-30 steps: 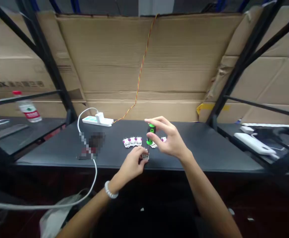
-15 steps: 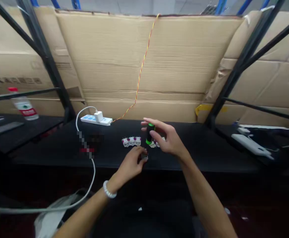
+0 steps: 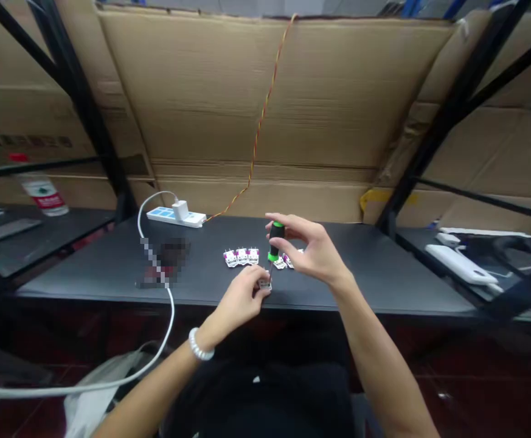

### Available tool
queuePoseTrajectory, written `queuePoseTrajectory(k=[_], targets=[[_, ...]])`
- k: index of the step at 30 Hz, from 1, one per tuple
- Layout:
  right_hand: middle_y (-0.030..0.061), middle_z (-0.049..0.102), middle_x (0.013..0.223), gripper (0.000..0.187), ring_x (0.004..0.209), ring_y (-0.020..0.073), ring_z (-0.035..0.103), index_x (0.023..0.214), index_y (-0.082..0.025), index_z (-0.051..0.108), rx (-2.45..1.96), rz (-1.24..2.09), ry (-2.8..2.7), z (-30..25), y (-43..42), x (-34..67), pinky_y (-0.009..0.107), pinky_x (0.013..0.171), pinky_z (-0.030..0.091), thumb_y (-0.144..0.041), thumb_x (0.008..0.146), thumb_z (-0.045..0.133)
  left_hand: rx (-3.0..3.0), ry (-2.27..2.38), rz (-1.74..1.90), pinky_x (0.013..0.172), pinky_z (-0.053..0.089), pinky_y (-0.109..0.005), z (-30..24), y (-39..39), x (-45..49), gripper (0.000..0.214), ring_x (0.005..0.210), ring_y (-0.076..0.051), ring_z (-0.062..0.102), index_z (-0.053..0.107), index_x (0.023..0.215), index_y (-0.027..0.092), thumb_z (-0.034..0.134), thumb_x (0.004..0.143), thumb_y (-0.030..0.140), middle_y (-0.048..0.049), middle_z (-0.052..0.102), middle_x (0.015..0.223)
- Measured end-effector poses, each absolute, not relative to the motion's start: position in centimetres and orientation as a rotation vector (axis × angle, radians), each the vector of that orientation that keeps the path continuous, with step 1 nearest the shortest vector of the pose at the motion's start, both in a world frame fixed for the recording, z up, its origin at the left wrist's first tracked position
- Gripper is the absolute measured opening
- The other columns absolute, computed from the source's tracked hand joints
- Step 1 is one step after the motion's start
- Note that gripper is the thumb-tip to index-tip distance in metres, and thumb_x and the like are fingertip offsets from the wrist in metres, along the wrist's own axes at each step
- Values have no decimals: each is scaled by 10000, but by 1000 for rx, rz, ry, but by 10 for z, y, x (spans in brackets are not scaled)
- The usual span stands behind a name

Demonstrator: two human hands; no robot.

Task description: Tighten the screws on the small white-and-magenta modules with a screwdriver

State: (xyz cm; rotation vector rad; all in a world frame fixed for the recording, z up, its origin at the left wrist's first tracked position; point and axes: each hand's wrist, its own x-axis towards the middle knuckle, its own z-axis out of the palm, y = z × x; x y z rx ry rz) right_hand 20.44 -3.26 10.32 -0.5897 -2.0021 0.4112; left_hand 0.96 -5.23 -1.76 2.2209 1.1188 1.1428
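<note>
The right hand (image 3: 315, 252) is half closed and pinches a screwdriver (image 3: 275, 240) with a black and green handle. The screwdriver's thin tip points down, right by a little white connector (image 3: 265, 285). The left hand (image 3: 238, 301) holds that connector tight in its fingers. More white connectors (image 3: 241, 257) sit in a row on the black table (image 3: 87, 274), at eleven o'clock from it. A white power strip (image 3: 174, 216) lies farther off, at ten o'clock.
</note>
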Motion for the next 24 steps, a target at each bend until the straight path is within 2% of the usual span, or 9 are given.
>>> queuePoseTrajectory(k=[2, 4, 8, 10, 12, 15, 17, 22, 24], targets=[[46, 714, 934, 323, 755, 176, 667, 1175, -235, 786, -676, 197, -1961, 105, -32, 201, 333, 748, 621, -421, 912, 811, 2229, 1120, 1137, 849, 549, -350, -18, -52, 10, 186, 905, -208, 643, 652, 992, 207, 655, 877, 60, -50, 685, 1031], [44, 691, 900, 342, 715, 173, 641, 1113, -224, 796, -716, 63, -1949, 105, -33, 197, 335, 725, 608, -465, 876, 846, 2236, 1129, 1137, 852, 547, -354, -18, -52, 10, 192, 913, -213, 645, 648, 983, 209, 650, 873, 52, -47, 683, 1015], [114, 723, 1280, 417, 1113, 242, 724, 1421, -251, 663, -559, 293, -2020, 101, -34, 194, 408, 995, 610, -390, 1028, 641, 2227, 1134, 1139, 872, 554, -360, -16, -53, 10, 179, 942, -223, 656, 641, 957, 212, 644, 869, 56, -51, 684, 1020], [112, 726, 1314, 416, 1170, 240, 729, 1457, -252, 630, -455, 537, -2009, 97, -33, 195, 416, 1013, 616, -356, 1058, 572, 2224, 1126, 1150, 866, 557, -355, -15, -54, 11, 173, 931, -218, 653, 640, 953, 212, 644, 868, 61, -49, 682, 1017], [84, 753, 1171, 347, 1016, 211, 750, 1354, -256, 697, -475, 597, -1944, 95, -31, 193, 381, 920, 640, -369, 1035, 623, 2224, 1119, 1151, 859, 557, -352, -15, -54, 11, 174, 914, -213, 649, 641, 952, 212, 645, 867, 61, -46, 679, 1008], [32, 693, 947, 231, 766, 161, 647, 1088, -258, 786, -628, 292, -1831, 93, -27, 187, 326, 762, 610, -414, 917, 802, 2218, 1130, 1141, 855, 557, -356, -16, -53, 11, 172, 911, -214, 648, 647, 966, 214, 648, 876, 67, -49, 680, 1028], [23, 659, 898, 246, 730, 157, 604, 1012, -256, 788, -690, 110, -1785, 93, -26, 184, 322, 735, 588, -440, 866, 860, 2218, 1131, 1138, 847, 556, -356, -16, -53, 11, 178, 903, -213, 647, 646, 967, 214, 645, 877, 61, -47, 680, 1025], [102, 729, 1226, 353, 1048, 221, 719, 1368, -254, 678, -532, 353, -1938, 95, -29, 192, 390, 946, 609, -370, 1042, 610, 2224, 1137, 1133, 881, 562, -369, -16, -53, 11, 181, 936, -222, 653, 647, 969, 210, 657, 874, 57, -54, 686, 1041], [92, 741, 1215, 361, 1033, 211, 732, 1392, -252, 660, -507, 486, -1952, 96, -30, 197, 370, 910, 623, -348, 1054, 577, 2215, 1142, 1123, 864, 563, -361, -16, -53, 11, 180, 918, -216, 652, 647, 975, 210, 657, 879, 58, -53, 680, 1046]])
